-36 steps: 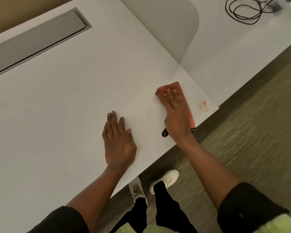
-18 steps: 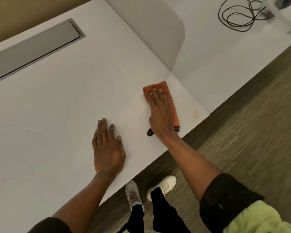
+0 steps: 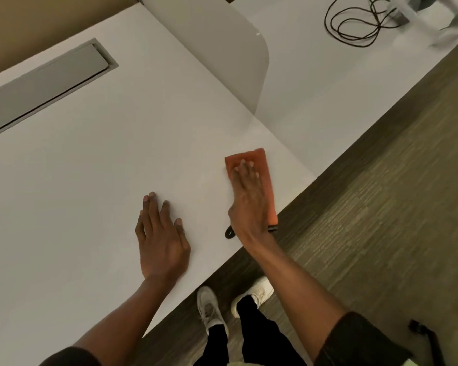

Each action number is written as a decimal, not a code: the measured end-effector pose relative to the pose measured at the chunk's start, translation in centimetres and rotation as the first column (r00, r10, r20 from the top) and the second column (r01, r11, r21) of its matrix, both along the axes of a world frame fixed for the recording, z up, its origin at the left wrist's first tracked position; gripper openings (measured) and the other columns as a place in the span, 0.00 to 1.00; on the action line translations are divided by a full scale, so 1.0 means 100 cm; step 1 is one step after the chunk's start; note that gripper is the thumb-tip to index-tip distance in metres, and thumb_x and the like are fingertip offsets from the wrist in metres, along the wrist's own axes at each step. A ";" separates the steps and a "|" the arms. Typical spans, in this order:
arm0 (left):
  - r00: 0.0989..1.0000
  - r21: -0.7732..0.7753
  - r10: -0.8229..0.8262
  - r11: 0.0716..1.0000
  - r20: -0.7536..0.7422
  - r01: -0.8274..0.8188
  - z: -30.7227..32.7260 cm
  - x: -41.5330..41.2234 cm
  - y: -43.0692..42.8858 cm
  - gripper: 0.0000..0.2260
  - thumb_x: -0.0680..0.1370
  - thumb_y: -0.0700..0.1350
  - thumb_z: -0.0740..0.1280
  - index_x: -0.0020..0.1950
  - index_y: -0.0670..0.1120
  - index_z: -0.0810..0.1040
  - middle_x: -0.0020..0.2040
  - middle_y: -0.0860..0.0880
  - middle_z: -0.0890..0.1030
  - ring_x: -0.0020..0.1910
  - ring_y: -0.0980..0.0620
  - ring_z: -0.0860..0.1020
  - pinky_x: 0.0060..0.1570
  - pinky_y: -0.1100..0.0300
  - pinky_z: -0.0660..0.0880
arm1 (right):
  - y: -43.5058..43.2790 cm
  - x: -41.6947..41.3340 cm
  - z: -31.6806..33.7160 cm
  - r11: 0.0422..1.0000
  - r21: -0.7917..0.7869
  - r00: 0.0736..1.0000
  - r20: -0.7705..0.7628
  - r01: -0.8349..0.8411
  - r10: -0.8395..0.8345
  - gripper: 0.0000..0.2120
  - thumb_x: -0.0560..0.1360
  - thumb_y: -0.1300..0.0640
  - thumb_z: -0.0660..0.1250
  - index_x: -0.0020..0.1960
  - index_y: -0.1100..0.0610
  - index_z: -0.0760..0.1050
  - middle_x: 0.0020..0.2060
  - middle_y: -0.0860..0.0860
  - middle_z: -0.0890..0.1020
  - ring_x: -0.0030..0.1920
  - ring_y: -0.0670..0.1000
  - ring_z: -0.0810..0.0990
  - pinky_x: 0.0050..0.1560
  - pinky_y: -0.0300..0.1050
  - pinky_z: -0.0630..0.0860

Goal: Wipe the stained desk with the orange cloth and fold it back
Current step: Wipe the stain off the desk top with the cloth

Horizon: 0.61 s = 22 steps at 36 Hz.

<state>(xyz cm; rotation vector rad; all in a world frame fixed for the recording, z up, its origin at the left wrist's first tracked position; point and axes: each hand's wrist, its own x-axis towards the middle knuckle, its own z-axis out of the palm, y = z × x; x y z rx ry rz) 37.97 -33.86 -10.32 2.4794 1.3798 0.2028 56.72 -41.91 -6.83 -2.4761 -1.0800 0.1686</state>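
The folded orange cloth (image 3: 259,159) lies on the white desk (image 3: 90,180) near its front right corner. My right hand (image 3: 249,204) presses flat on the cloth, fingers spread, covering its near half. A black loop (image 3: 229,232) sticks out from under my wrist at the cloth's near end. My left hand (image 3: 160,233) rests flat on the bare desk, a hand's width to the left of the cloth, holding nothing. I see no stain on the desk around the cloth.
A grey divider panel (image 3: 222,48) stands at the desk's right rear edge. Beyond it, a neighbouring desk holds a coiled black cable (image 3: 354,25). A grey cable-tray lid (image 3: 43,83) is set into the desk's far left. The desk edge runs just behind my wrist, above carpet and my white shoes (image 3: 209,307).
The reddish stain by the desk corner, clear a second ago and faint half a second ago, no longer shows. My right hand slid the cloth slightly. The left hand stayed flat.
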 end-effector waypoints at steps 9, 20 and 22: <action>1.000 0.008 -0.011 1.000 -0.008 0.011 0.000 -0.001 0.002 0.24 0.88 0.52 0.52 0.82 0.43 0.64 0.89 0.44 0.54 0.90 0.45 0.49 0.86 0.42 0.53 | 0.007 0.095 0.000 0.981 -0.063 0.981 0.081 0.184 -0.179 0.38 0.78 0.74 0.60 0.84 0.58 0.55 0.84 0.59 0.58 0.85 0.57 0.52 0.85 0.55 0.50; 1.000 -0.003 -0.009 1.000 -0.014 0.009 -0.001 0.000 0.000 0.26 0.88 0.54 0.51 0.83 0.43 0.63 0.89 0.43 0.54 0.90 0.44 0.49 0.86 0.41 0.53 | -0.001 -0.008 -0.005 0.988 0.033 0.988 0.014 -0.152 0.152 0.37 0.75 0.76 0.61 0.83 0.63 0.58 0.83 0.62 0.59 0.84 0.61 0.53 0.83 0.58 0.56; 1.000 -0.007 -0.014 1.000 -0.016 0.014 0.000 0.000 0.000 0.26 0.88 0.54 0.50 0.83 0.42 0.63 0.90 0.43 0.54 0.90 0.44 0.49 0.86 0.41 0.53 | 0.012 0.012 -0.004 0.978 0.029 0.978 0.022 -0.206 0.205 0.37 0.76 0.77 0.61 0.83 0.62 0.58 0.83 0.60 0.59 0.85 0.59 0.53 0.84 0.56 0.54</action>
